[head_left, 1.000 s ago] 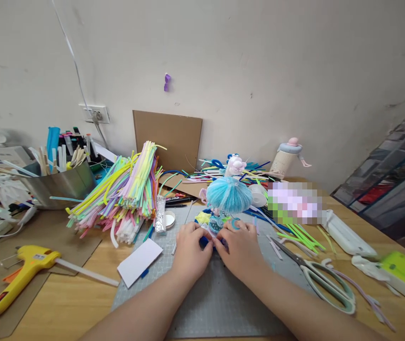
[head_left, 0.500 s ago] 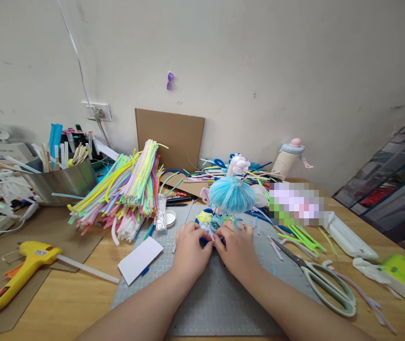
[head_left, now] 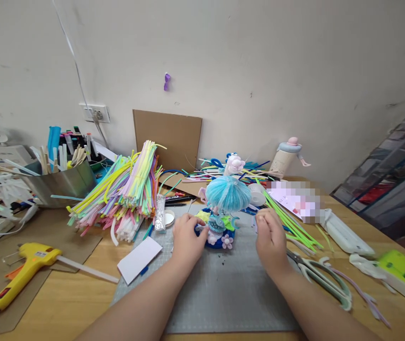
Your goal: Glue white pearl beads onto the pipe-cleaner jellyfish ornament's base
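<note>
A pipe-cleaner ornament stands on the grey cutting mat (head_left: 231, 298), with a fluffy light-blue dome (head_left: 228, 193) and a pale pink piece on top. Its dark-blue round base (head_left: 220, 244) carries yellow and green bits and a small pale purple flower (head_left: 227, 241). My left hand (head_left: 190, 237) grips the left edge of this base between thumb and fingers. To the right, apart from the ornament, my right hand (head_left: 270, 237) is closed with its fingers curled in; whatever it may hold is hidden.
Scissors (head_left: 325, 279) lie right of my right hand. A yellow glue gun (head_left: 28, 265) rests at left near a white card (head_left: 140, 259). Bundled pipe cleaners (head_left: 127, 189) and a metal container of sticks (head_left: 60, 187) stand behind. Green pipe cleaners (head_left: 294, 222) lie at right.
My right hand has let go of the ornament's front and moved right, curling closed. The flower on the base now shows. My left hand stays at the base.
</note>
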`<state>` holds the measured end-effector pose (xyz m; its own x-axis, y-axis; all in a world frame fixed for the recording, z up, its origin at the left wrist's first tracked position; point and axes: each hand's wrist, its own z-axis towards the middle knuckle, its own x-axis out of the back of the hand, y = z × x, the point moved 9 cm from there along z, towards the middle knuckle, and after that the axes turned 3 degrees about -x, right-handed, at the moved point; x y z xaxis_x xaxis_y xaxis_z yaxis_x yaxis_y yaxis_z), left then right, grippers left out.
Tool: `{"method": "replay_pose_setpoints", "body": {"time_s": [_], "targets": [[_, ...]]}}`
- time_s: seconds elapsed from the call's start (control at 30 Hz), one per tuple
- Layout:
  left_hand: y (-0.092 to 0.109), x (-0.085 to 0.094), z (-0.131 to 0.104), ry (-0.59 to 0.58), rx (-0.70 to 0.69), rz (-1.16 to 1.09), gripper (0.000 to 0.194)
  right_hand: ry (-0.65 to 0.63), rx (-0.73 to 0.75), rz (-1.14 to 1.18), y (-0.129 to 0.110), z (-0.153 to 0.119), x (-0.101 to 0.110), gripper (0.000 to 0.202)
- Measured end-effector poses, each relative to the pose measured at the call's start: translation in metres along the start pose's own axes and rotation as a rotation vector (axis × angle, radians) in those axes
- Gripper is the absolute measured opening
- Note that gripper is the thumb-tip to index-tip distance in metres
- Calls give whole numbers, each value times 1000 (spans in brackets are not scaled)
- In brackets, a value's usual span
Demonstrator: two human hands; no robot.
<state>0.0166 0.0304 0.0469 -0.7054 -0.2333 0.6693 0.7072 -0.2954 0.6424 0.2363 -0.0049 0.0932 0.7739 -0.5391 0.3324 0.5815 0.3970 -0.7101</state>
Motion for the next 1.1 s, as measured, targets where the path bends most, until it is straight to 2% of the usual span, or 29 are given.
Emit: {"method": "replay_pose_setpoints", "body": {"time_s": [0.1,0.2,0.3,0.43,0.7,0.83,1.1], "targets": [[2,-5,5,-4,1,27,12,-23,-157,110,40,8,-6,31],[6,-9,6,-8,1,54,14,-74,-345,247,78,4,-26,27],[9,-11,7,-3,11,78,14,-146,-492,394,97,-10,-51,26],[7,-13,9,5,48,93,13,-222,-569,508,101,-23,-69,25],[4,-13,11,28,68,46,11,-261,-576,504,105,-26,-71,25],[-4,-6,12,93,78,23,13,-260,-582,481,106,-26,-71,23],[-35,20,20,269,108,9,22,-284,-577,432,101,-24,-70,23]]}}
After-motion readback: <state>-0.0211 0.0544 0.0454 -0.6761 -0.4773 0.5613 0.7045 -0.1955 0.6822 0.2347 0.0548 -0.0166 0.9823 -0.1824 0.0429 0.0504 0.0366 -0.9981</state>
